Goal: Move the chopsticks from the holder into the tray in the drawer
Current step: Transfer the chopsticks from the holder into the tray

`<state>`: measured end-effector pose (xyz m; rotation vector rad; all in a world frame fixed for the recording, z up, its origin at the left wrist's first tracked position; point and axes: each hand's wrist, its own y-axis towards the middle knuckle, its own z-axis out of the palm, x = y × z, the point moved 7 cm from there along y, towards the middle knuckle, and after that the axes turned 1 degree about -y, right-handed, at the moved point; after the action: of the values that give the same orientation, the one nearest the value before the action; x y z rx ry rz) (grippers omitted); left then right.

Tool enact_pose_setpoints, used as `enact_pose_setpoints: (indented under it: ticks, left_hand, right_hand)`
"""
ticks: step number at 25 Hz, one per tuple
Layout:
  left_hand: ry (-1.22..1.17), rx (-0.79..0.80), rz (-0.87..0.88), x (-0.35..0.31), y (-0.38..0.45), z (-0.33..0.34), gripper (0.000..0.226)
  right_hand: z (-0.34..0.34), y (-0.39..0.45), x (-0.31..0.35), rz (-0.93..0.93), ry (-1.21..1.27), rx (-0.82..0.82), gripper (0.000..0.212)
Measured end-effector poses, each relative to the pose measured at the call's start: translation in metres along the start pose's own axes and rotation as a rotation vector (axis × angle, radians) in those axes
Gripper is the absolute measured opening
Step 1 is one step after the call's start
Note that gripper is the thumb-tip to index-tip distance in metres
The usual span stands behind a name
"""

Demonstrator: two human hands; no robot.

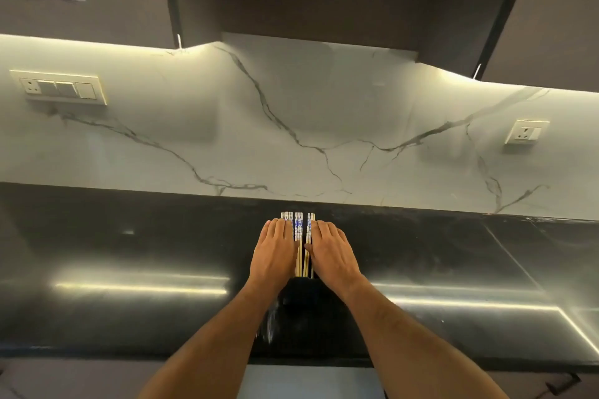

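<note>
Nearest the wearer, both forearms reach out over the front edge of the black countertop [129,253], and between the wrists sits a dark holder [299,298], hard to make out against the glossy stone. Rising from it, between the two hands, is the bundle of chopsticks [299,246]: pale bamboo shafts with white-and-blue patterned tops just beyond the fingertips. The left hand [275,253] lies flat against the bundle's left side and the right hand [329,253] against its right, fingers extended and pressing inward, thumbs seemingly tucked toward the sticks; neither palm has curled around them, so this reads as corralling rather than a closed grasp. The sticks should be light, stiff and smooth, likely to fan out or slip singly if squeezed loosely, so gathering them at mid-shaft, below the patterned ends, and wrapping one hand fully round would hold best. Past the fingertips the counter meets a veined marble backsplash [324,123]. No drawer or tray is in view.
</note>
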<state>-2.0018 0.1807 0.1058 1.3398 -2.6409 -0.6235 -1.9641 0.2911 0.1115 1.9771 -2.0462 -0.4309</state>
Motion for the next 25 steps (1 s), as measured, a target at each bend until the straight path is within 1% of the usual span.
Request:
enact_pose_setpoints:
  ticks: [3, 7, 10, 11, 12, 14, 16, 18, 19, 21, 25]
  left_hand:
    - [-0.018, 0.035, -0.004, 0.005, 0.031, 0.028, 0.066]
    - [0.017, 0.054, -0.048, 0.027, 0.062, 0.067, 0.052]
    - [0.024, 0.071, -0.104, 0.044, 0.075, 0.086, 0.051]
    - [0.019, 0.063, -0.107, 0.047, 0.079, 0.091, 0.048]
    - [0.006, 0.052, -0.108, 0.049, 0.081, 0.093, 0.041]
    - [-0.019, 0.016, -0.099, 0.048, 0.085, 0.092, 0.027]
    - [-0.080, 0.004, -0.100, 0.047, 0.086, 0.092, 0.021]
    - [-0.161, -0.014, -0.124, 0.049, 0.088, 0.090, 0.019]
    - [-0.211, -0.025, -0.139, 0.049, 0.089, 0.087, 0.018]
    - [-0.315, -0.055, -0.152, 0.047, 0.091, 0.082, 0.018]
    - [-0.451, -0.091, -0.158, 0.044, 0.087, 0.071, 0.016]
  right_hand:
    - [0.029, 0.034, -0.009, -0.014, 0.036, 0.044, 0.062]
    - [0.064, 0.076, -0.017, -0.037, 0.044, 0.078, 0.056]
    - [0.080, 0.095, -0.018, -0.043, 0.036, 0.082, 0.051]
    - [0.086, 0.099, -0.020, -0.038, 0.041, 0.086, 0.049]
    - [0.092, 0.103, -0.021, -0.034, 0.050, 0.091, 0.045]
    - [0.096, 0.107, -0.022, -0.020, 0.072, 0.082, 0.029]
    - [0.097, 0.109, -0.022, 0.018, 0.115, 0.067, 0.014]
    - [0.094, 0.113, -0.022, 0.070, 0.190, 0.037, 0.006]
    - [0.092, 0.115, -0.022, 0.101, 0.233, 0.021, 0.004]
    - [0.087, 0.115, -0.023, 0.171, 0.319, -0.003, 0.011]
    - [0.084, 0.111, -0.031, 0.291, 0.526, -0.028, 0.009]
